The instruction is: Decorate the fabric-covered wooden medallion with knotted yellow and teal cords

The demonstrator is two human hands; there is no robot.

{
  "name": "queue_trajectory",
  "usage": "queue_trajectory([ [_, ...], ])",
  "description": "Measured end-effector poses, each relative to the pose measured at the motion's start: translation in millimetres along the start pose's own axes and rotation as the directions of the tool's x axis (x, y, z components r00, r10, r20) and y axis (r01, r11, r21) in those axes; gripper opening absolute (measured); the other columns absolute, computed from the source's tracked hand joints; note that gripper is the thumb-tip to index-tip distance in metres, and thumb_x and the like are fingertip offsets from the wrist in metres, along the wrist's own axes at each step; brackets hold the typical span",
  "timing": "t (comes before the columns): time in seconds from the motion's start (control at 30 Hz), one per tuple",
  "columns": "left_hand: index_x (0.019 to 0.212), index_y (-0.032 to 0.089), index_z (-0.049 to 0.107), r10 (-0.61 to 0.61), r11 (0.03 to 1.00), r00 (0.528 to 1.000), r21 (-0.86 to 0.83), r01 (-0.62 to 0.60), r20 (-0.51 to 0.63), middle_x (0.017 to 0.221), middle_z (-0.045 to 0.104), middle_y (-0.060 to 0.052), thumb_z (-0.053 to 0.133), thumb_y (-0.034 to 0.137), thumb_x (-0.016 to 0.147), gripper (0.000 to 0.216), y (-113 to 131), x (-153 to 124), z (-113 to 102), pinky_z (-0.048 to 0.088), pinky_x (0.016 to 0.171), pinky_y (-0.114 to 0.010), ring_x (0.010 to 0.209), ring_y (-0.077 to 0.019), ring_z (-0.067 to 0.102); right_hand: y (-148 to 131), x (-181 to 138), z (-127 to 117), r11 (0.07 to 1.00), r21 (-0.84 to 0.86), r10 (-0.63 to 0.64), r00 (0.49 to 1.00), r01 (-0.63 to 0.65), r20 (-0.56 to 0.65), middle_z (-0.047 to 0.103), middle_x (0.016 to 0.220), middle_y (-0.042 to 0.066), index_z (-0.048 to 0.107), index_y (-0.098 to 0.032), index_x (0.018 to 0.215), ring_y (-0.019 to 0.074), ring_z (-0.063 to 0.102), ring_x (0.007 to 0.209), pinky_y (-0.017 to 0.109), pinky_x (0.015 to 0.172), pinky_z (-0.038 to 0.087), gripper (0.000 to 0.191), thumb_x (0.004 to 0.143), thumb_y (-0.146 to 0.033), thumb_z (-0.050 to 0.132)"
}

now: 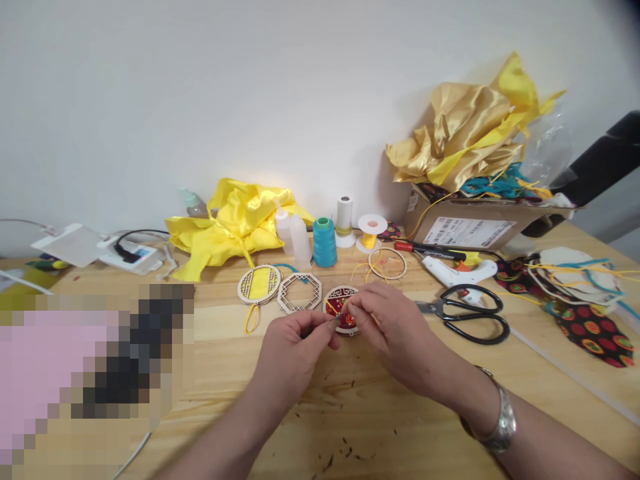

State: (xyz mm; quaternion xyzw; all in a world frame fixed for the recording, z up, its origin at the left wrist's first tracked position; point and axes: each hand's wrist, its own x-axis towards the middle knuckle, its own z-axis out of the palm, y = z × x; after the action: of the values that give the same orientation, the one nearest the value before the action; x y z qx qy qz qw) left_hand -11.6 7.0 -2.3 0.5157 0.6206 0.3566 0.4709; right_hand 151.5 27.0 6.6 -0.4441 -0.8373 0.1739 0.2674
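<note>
1. At nine o'clock on the wooden table (350,413) we see a white charger block (75,243) and a white device (133,257) with a black cable.
2. Toward eleven o'clock lies a bunch of yellow satin (235,223), with a round wooden frame backed in yellow (259,284) and an empty octagonal wooden frame (299,292) just in front of it.
3. Near the centre our left hand (293,353) has its thumb and forefinger pressed together on something small; we cannot tell what it is.
4. Just to its right, touching the tabletop, sits the round wooden frame with red patterned cloth (341,309), a yellow thread (331,307) crossing it.
5. Our right hand (395,337) pinches at that frame's right edge, its other fingers curled, and a silver bracelet (495,417) circles the wrist.
6. At twelve o'clock stand a teal thread spool (324,241), a white spool (345,220) and a yellow spool (371,232).
7. Toward two o'clock lie a white glue gun (457,270) and black scissors (470,320), near each other.
8. Behind them a cardboard box (470,227) holds gold fabric (465,127).
9. At three o'clock lie red dotted cloth pieces (593,333).
</note>
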Motion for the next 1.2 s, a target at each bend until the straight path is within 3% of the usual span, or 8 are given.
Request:
queue_trajectory([
  [0.4, 0.058, 0.02, 0.067, -0.004, 1.0, 1.0, -0.023, 0.005, 0.006, 0.057, 0.066, 0.004, 0.063, 0.031, 0.073, 0.019, 0.3, 0.7, -0.9, 0.04, 0.064, -0.022, 0.061, -0.0124, 0.055, -1.5, -2.0, -2.1, 0.99, 0.117, 0.085, 0.991, -0.073, -0.102, 0.053, 0.074, 0.003, 0.055, -0.016, 0.074, 0.0152, 0.047, 0.072, 0.028, 0.067, 0.036, 0.021, 0.09, -0.015, 0.042],
  [0.87, 0.058, 0.019, 0.068, -0.018, 0.999, 1.0, -0.045, 0.017, -0.008, 0.054, 0.063, 0.003, 0.064, 0.031, 0.073, 0.02, 3.3, -0.4, -0.5, 0.035, 0.055, -0.023, 0.053, -0.0111, 0.048, -4.7, -2.8, -3.9, 0.949, 0.296, 0.135, 0.988, -0.106, -0.081, 0.055, 0.075, 0.002, 0.056, -0.017, 0.076, 0.0128, 0.049, 0.072, 0.026, 0.067, 0.038, 0.023, 0.092, -0.018, 0.041],
  [1.03, 0.059, 0.018, 0.068, -0.049, 0.986, 0.999, -0.157, 0.052, 0.023, 0.048, 0.056, 0.004, 0.064, 0.031, 0.074, 0.02, 2.2, 0.5, -0.6, 0.026, 0.046, -0.023, 0.043, -0.0081, 0.037, -5.7, -4.8, -6.1, 0.903, 0.423, 0.103, 0.994, -0.077, -0.04, 0.057, 0.077, 0.001, 0.055, -0.017, 0.077, 0.0119, 0.051, 0.072, 0.026, 0.068, 0.04, 0.023, 0.093, -0.018, 0.04],
  [1.2, 0.06, 0.017, 0.068, -0.062, 0.956, 0.996, -0.283, 0.076, 0.059, 0.048, 0.056, 0.004, 0.064, 0.03, 0.074, 0.019, 2.5, 1.6, -0.8, 0.023, 0.044, -0.022, 0.04, -0.0064, 0.03, -6.8, -6.1, -5.4, 0.771, 0.634, 0.056, 0.998, -0.06, 0.027, 0.059, 0.078, 0.0, 0.056, -0.017, 0.081, 0.0097, 0.054, 0.075, 0.023, 0.072, 0.043, 0.021, 0.094, -0.019, 0.039],
])
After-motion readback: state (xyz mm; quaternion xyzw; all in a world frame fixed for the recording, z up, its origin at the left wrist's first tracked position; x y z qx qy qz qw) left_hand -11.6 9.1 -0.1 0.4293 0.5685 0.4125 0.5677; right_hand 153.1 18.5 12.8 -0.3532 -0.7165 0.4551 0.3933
